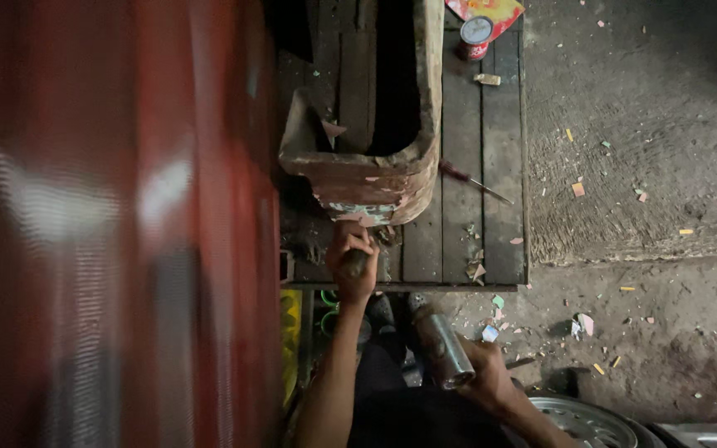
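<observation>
My left hand [351, 264] is closed around the dark handle of a small tool, whose tip is pressed against the lower end of a curved, rusty panel [358, 176] with flaking pale paint. The panel lies on a dark wooden plank platform [462, 141]. My right hand [491, 375] is lower, off the platform, gripping a dull metal cylinder [444, 348] that tilts up and to the left. The two hands are apart.
A blurred red surface [118, 224] fills the left side. On the platform lie a screwdriver [476, 181], a small tin can [475, 37] and a red-and-yellow sheet [487, 10]. Paint chips litter the concrete floor [641, 166]. A wheel rim [587, 421] sits at the bottom right.
</observation>
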Demonstrator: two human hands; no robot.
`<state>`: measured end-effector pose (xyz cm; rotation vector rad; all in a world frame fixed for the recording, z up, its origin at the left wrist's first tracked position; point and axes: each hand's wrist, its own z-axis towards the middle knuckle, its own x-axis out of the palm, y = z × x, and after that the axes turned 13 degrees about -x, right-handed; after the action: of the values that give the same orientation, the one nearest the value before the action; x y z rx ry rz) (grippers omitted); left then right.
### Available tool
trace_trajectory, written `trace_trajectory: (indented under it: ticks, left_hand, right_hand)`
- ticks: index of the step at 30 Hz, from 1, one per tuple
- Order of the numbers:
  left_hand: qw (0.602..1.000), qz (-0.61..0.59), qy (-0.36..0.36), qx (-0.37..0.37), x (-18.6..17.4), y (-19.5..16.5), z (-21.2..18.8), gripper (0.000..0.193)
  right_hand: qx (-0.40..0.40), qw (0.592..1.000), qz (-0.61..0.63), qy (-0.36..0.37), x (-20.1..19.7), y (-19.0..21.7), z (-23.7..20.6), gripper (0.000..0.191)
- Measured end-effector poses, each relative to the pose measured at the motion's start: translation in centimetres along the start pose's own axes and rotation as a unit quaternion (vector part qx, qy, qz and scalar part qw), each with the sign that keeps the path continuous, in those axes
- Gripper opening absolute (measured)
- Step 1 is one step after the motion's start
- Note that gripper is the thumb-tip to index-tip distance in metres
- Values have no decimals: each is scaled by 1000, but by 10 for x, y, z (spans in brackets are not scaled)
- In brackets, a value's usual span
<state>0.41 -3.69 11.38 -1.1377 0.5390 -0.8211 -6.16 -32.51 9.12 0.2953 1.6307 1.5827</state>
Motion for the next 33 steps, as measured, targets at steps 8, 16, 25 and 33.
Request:
trace_trajectory:
  ticks: [8, 16, 25, 33]
  left_hand:
    - [998, -29, -39, -32, 4, -2, 4, 29]
    - [999, 27, 26, 13, 0, -14, 13, 28]
    - [988, 88, 112, 63, 10, -3, 8, 21]
    - [974, 119, 191, 41, 12, -14, 3, 17]
  right_hand:
    - [5, 999, -49, -15, 3, 14, -2, 21]
    - [28, 999, -11, -18, 1, 22, 5, 21]
    - [-54, 998, 25, 5, -3, 29, 24, 20]
    - [-36, 998, 49, 15, -11, 41, 37, 22]
